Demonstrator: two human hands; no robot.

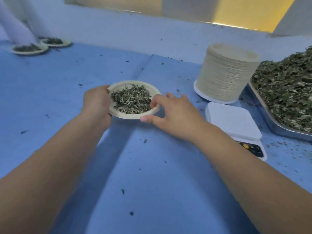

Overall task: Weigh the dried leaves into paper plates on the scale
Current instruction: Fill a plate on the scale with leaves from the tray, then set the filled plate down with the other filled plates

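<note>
Paper plate (135, 83) with a portion of dried leaves (131, 100) sits mid-counter, left of the scale (233, 119) and off its platform. Judged: this portion is weighed and on its way to the finished ones.

Left grip (97, 105) is clamped on the plate's left rim, fingers under, thumb on top. Right grip (173, 114) pinches the right rim with index over the edge and thumb at the front; the other fingers are spread loose. The two-sided hold likely keeps the flimsy plate level so nothing spills (can't tell whether it's lifted or resting on the counter (152, 166)).

The layout reads as a line running right to left:
- Leaf tray (273, 128) at the right edge, heaped. It is the supply.
- Plate stack (226, 71) just behind the scale and touching the tray side, within reach for the next blank.
- Scale platform bare, display end toward the person.
- Filled plates parked at the far-left corner, out of the work zone.

Counts:
- In-hand plate: 1
- Filled plates at far-left corner: 2, near one (30, 48) and far one (55, 42), rims overlapping
- Stack: 1
- Scale: 1
- Tray: 1

Loose leaf crumbs are scattered across the counter, uncounted.
</note>
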